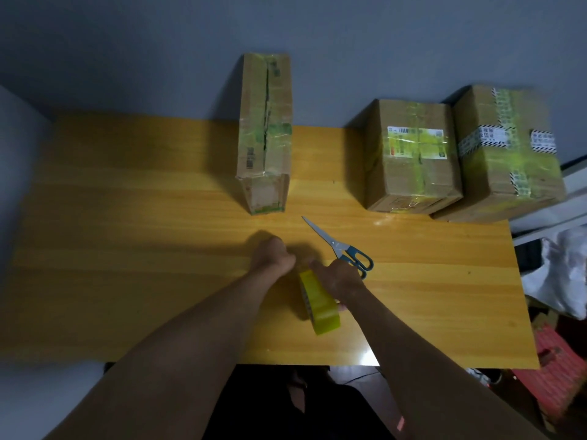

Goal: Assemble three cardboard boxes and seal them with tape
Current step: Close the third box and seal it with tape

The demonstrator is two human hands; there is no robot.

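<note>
Three taped cardboard boxes stand at the back of the yellow wooden table (127, 249): a tall narrow box (265, 131) in the middle, a squat box (413, 157) to the right, and a larger box (505, 150) at the far right edge. My right hand (340, 276) grips a roll of yellow tape (320, 303) above the table's front half. My left hand (273, 254) is curled just left of the roll, its fingers close to the roll's upper edge; whether it pinches the tape end is hidden. Scissors (340, 246) with blue handles lie just behind my right hand.
A grey wall runs behind the table. Off the table's right edge are a white plastic bag (562, 274) and a red patterned item (559, 366) on the floor. The table's left half holds nothing.
</note>
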